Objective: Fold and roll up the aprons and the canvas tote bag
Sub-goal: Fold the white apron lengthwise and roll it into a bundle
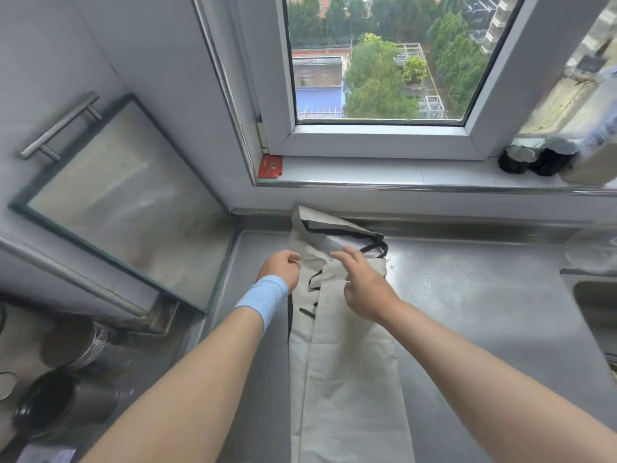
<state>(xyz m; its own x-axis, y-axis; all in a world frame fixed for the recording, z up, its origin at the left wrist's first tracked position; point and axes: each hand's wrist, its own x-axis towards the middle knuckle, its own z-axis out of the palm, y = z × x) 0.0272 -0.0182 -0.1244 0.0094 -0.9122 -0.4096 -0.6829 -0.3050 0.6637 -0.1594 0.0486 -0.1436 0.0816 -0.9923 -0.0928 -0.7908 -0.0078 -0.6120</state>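
Beyond the folded apron (350, 362), two dark jars (516, 160) stand on the sill (367, 172).

No readable text — red card (269, 167) and bottle label (597, 142) too blurry

stainless steel countertop (467, 295), window (377, 61) with trees outside, red card (269, 167) on windowsill (400, 173), two dark jars (531, 158) at sill's right end, glass-panel cabinet door (123, 202) with bar handle (60, 127), metal canisters (66, 372) lower left
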